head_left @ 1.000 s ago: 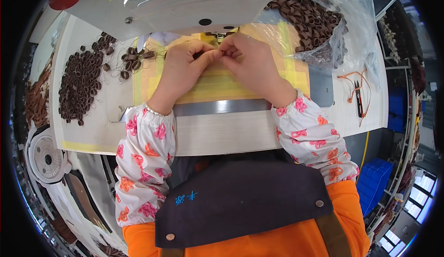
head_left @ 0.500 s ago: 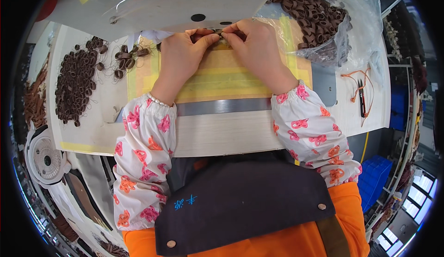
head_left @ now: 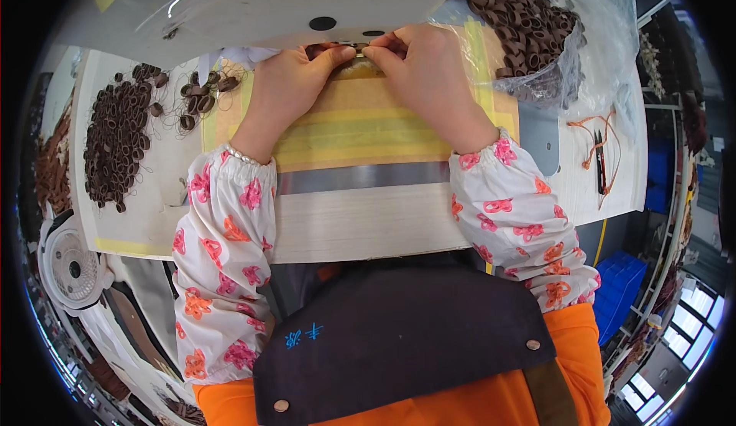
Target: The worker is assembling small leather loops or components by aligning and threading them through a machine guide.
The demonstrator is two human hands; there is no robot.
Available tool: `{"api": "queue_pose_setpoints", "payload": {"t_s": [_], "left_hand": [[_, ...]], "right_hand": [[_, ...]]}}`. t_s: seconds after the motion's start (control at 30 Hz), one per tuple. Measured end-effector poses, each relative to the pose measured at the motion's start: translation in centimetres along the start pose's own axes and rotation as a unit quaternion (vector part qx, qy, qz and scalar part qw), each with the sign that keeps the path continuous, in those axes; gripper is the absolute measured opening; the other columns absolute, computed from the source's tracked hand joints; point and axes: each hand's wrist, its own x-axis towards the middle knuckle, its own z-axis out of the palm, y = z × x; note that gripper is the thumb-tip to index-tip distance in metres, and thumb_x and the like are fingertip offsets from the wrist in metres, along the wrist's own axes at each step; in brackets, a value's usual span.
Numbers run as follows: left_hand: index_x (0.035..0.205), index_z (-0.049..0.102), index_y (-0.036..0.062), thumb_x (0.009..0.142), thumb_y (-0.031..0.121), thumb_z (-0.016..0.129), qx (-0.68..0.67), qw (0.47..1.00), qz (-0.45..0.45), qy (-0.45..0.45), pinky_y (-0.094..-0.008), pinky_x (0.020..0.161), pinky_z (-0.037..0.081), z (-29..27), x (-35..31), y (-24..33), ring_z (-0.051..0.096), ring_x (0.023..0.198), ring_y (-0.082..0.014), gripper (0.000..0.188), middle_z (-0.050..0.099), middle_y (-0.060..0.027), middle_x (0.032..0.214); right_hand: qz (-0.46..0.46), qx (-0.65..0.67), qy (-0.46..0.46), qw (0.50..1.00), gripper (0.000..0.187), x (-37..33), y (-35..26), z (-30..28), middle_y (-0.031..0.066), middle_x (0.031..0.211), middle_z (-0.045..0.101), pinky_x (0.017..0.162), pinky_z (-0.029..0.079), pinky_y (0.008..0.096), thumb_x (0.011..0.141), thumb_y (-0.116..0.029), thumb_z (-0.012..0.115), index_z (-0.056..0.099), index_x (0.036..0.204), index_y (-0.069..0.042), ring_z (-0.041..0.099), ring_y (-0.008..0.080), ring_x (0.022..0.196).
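Note:
Under the edge of a pale sewing machine [head_left: 253, 12], my left hand [head_left: 290, 83] and my right hand [head_left: 431, 73] meet almost fingertip to fingertip. Each pinches with thumb and forefinger at a small piece mostly hidden between them, too small to name. Below the fingers lies a tan board crossed with yellow tape [head_left: 360, 131]. Left of my left hand rest a few brown loops [head_left: 201, 96] with loose threads, and farther left a large pile of similar loops [head_left: 115, 146]. Beyond my right hand, a clear plastic bag [head_left: 563, 93] holds many brown loops [head_left: 521, 24].
A black-handled tool [head_left: 599, 162] and an orange cord [head_left: 611, 139] lie on the right of the white table [head_left: 360, 223]. A white fan [head_left: 73, 269] stands past the left edge. Low on the right is a blue crate [head_left: 619, 296].
My left forearm has shifted slightly left, and both hands sit a little higher in the picture. Both pinches stay closed at the machine.

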Motion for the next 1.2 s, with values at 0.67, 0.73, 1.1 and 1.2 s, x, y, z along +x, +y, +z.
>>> {"api": "queue_pose_setpoints", "payload": {"t_s": [0.67, 0.73, 1.1, 1.2], "left_hand": [[0.084, 0.067, 0.0083, 0.078, 0.037, 0.061, -0.013, 1.000, -0.009, 0.000, -0.0248, 0.057, 0.043, -0.3, -0.1, -1.2, 0.057, 0.060, -0.0105, 0.030, 0.062, -0.0031, 0.065], [0.084, 0.067, 0.0084, 0.078, 0.038, 0.061, -0.012, 1.000, -0.018, -0.007, -0.0252, 0.057, 0.043, -0.2, 0.0, -1.0, 0.057, 0.059, -0.0111, 0.031, 0.062, -0.0031, 0.064], [0.079, 0.063, 0.0050, 0.081, 0.023, 0.057, 0.154, 0.978, 0.114, 0.083, -0.0402, 0.054, 0.044, -0.5, -0.9, -1.7, 0.058, 0.061, -0.0331, 0.019, 0.059, -0.0161, 0.066], [0.088, 0.061, 0.0050, 0.080, 0.010, 0.054, 0.036, 0.981, 0.187, 0.019, -0.0410, 0.054, 0.043, -0.3, -3.2, 0.7, 0.056, 0.060, -0.0355, 0.012, 0.057, -0.0195, 0.066]], "right_hand": [[0.013, -0.008, -0.043, 0.999, 0.016, 0.5, 0.1, -0.2, 0.0132, 0.058, 0.058, 0.050, 0.045, 0.0349, 0.067, -0.012, 0.068, 0.057, 0.065, 0.000, 0.057, 0.0276, 0.053], [0.014, -0.009, -0.037, 0.999, 0.016, 0.5, 0.6, -0.1, 0.0132, 0.058, 0.058, 0.050, 0.045, 0.0355, 0.067, -0.012, 0.067, 0.057, 0.065, 0.000, 0.057, 0.0281, 0.053], [0.072, 0.035, -0.018, 0.997, 0.020, 0.3, 0.1, -0.3, 0.0101, 0.060, 0.059, 0.051, 0.045, 0.0282, 0.070, -0.014, 0.068, 0.057, 0.071, 0.003, 0.057, 0.0170, 0.053], [0.134, 0.080, -0.058, 0.986, 0.021, -0.3, -0.8, -1.0, 0.0082, 0.062, 0.060, 0.050, 0.045, 0.0252, 0.074, -0.014, 0.068, 0.056, 0.079, 0.003, 0.057, 0.0122, 0.055]]}}
